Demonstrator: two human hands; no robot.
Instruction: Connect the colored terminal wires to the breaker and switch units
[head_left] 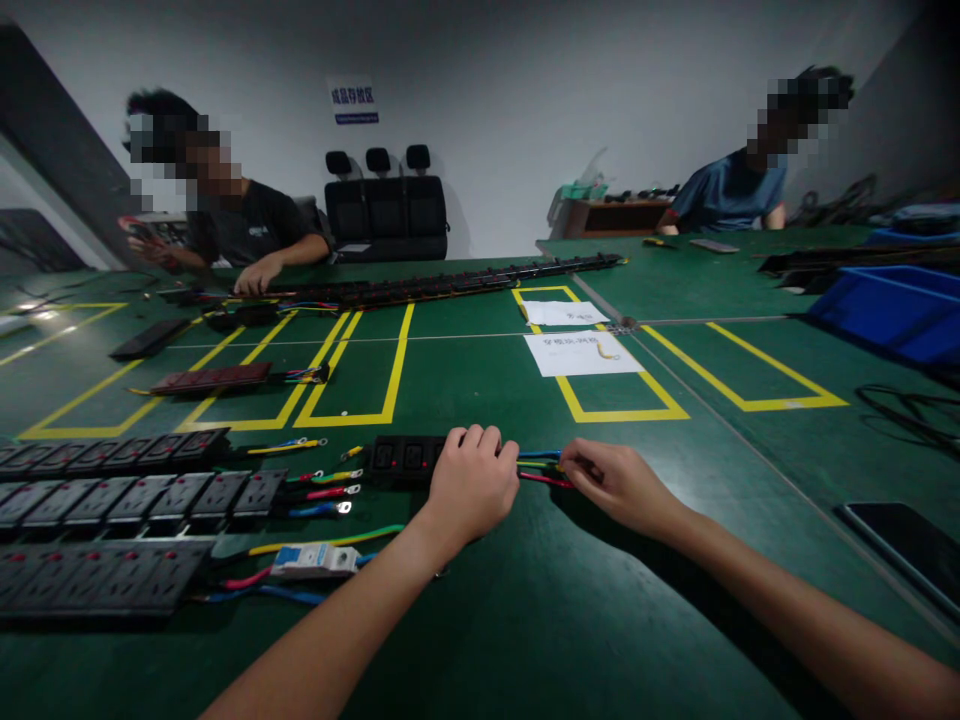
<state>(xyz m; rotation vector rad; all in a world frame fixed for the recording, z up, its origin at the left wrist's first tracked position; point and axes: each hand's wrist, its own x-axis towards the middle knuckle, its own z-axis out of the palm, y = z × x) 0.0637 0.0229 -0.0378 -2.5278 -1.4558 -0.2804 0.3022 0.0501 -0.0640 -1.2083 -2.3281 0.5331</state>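
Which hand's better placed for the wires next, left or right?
Right, probably: the right hand pinches the coloured wires, while the left hand is curled over the black socket strip.

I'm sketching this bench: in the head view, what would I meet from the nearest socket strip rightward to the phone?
Nearest socket strip → white-and-blue module → visible end of the socket block → left hand → coloured wires → right hand → phone.

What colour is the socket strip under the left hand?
The socket strip is black, seen in the head view.
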